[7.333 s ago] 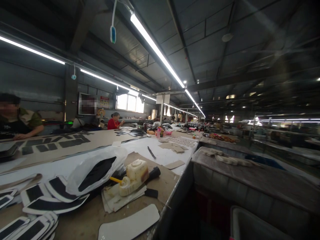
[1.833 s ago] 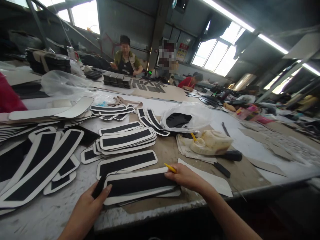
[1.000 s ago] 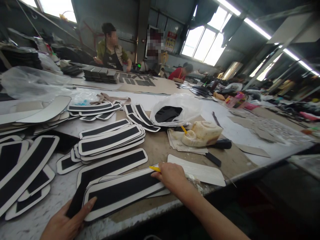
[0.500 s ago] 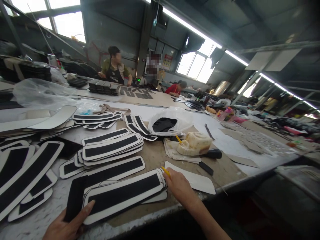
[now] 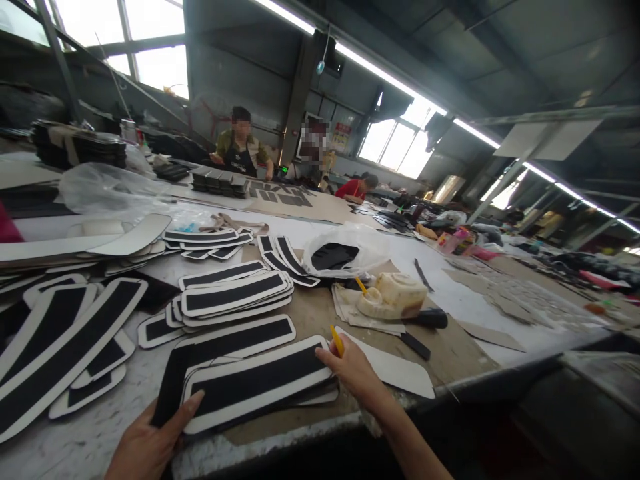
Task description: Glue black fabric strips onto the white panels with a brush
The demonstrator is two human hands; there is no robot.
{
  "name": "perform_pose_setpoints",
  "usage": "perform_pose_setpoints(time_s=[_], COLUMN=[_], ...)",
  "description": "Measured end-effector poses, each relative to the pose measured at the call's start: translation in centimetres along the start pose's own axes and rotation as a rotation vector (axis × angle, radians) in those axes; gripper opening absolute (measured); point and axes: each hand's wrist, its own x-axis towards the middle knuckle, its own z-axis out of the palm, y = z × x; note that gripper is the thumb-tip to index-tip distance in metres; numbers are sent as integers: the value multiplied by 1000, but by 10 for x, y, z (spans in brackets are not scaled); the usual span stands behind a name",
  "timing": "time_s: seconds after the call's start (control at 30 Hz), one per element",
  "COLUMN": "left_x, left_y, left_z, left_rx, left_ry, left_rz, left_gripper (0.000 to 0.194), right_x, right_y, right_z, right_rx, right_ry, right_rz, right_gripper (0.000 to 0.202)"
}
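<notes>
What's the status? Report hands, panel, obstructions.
Left hand holding black strip, thumb on white-edged panel. Right hand gripping yellow stick, fingertips at panel's right end. Similar panels crowd beyond.

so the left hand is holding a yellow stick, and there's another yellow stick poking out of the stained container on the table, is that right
Not quite: the head view shows the right hand holding the yellow stick, while the left hand grips the white-edged black panel. Another yellow stick does poke out of the stained container on the table.
</notes>
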Motion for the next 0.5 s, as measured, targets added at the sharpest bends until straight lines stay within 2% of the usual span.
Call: perform_pose_setpoints(time_s=[0.13,0.23,0.4,0.5], left_x=[-8,-10,-10,-12], left_y=[8,14,16,22], left_z=[4,4,-4,-9], left_rx=[-94,-169,-342,-380], left_ry=[-54,-12,54,73], left_rz=[-148,-201,-186,-154], left_gripper=[49,53,57,57], right_x=[4,2,-1,-1], right_y=[-4,-6,-9,-13], right_z=[1,1,-9,-18], right_rx=[122,298,521,573], right_ry=[-79,-155,-191,-145], right_rz=[15,54,203,235], right_gripper=[26,29,37,42])
